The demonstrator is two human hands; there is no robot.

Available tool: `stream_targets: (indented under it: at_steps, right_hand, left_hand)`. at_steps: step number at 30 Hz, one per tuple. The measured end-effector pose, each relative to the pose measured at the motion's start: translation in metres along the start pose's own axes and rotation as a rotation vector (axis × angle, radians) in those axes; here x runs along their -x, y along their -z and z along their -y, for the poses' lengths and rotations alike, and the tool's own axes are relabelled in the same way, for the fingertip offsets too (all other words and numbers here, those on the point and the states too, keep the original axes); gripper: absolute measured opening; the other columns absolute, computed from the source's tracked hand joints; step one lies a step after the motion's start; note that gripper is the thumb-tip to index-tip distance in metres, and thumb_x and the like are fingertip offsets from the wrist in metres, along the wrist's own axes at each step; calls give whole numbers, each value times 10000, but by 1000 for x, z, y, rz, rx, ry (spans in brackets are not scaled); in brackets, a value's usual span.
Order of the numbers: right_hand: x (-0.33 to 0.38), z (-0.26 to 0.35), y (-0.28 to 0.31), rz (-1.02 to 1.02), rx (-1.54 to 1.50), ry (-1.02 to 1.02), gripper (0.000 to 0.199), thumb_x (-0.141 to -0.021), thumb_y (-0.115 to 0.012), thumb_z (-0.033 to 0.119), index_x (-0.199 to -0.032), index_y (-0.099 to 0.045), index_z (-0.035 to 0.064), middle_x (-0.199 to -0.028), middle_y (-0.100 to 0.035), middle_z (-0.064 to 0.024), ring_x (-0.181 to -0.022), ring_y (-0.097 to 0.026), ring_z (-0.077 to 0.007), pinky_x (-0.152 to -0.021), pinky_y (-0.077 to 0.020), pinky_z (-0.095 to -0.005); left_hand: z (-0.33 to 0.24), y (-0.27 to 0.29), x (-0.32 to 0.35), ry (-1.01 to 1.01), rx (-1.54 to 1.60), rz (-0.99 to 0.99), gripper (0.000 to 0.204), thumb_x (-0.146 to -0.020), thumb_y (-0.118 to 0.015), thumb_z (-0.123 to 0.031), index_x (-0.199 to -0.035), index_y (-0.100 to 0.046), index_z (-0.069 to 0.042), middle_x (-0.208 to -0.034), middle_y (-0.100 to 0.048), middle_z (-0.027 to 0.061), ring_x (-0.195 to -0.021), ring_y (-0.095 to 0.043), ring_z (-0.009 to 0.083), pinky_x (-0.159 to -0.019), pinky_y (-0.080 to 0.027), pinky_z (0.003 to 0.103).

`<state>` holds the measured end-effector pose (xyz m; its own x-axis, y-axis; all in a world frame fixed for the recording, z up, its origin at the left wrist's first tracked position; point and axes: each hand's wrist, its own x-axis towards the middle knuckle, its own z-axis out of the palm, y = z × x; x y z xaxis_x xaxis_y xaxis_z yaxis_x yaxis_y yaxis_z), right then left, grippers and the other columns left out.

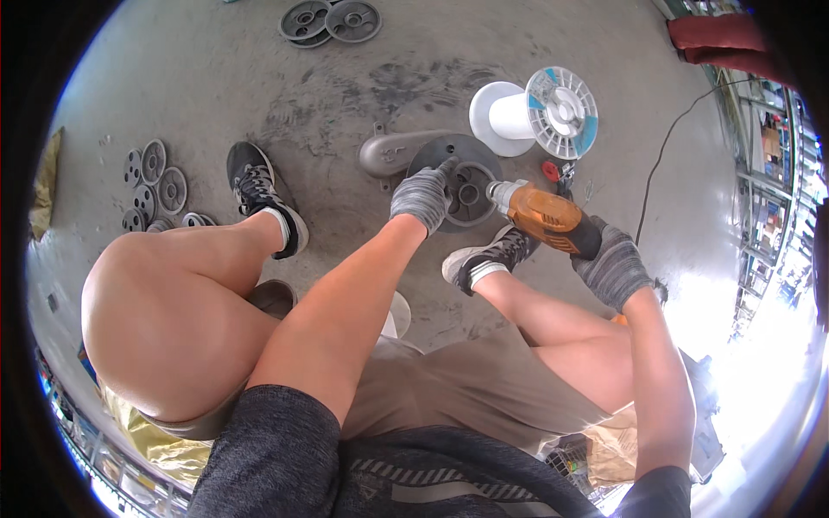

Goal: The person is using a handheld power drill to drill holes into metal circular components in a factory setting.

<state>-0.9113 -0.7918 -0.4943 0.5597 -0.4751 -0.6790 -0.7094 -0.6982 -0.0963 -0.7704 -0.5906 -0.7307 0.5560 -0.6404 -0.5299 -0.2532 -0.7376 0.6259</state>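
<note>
My left hand, in a grey striped glove, grips the rim of a dark grey spoked wheel, index finger lying along it. Under and behind this wheel shows a darker round disc, beside a grey cast-metal housing with a rounded end. In my gloved right hand is an orange power drill, held by its dark rear end. Its metal nose points left, close to the wheel's right edge; whether the tip touches is unclear.
A white spool stands beyond the wheel, with a small red-and-black tool nearby. Several grey wheels lie at left and far. A black cord crosses the floor at right. My shoes flank the work.
</note>
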Motion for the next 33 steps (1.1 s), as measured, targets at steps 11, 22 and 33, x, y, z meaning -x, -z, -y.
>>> stream_targets:
  at_steps: [11,22,33]
  right_hand:
    - [-8,47,22,52,183,-103,410,-816,-739,85,-1218,-678,31,-1054,-761,-212,-994,-731,-386,-900,-574,-426]
    - [-16,25,17,49,203,-101,449,-812,-771,141,-1243,-670,62,-1056,-760,-216,-1017,-729,-397,-889,-583,-440]
    - [-16,18,14,58,233,-165,524,-820,-802,175,-1313,-659,71,-1108,-778,-169,-1035,-746,-354,-897,-590,-413]
  left_hand:
    - [6,1,3,32,59,13,570,-986,-594,-198,-1533,-527,-341,-1206,-703,160,-1027,-723,374,-926,-583,504]
    - [3,12,6,53,107,40,555,-1001,-570,-202,-1535,-525,-348,-1254,-689,148,-1052,-727,361,-906,-596,495]
    - [0,16,5,63,112,110,588,-1007,-543,-127,-1560,-489,-318,-1305,-671,165,-1124,-716,353,-925,-600,484]
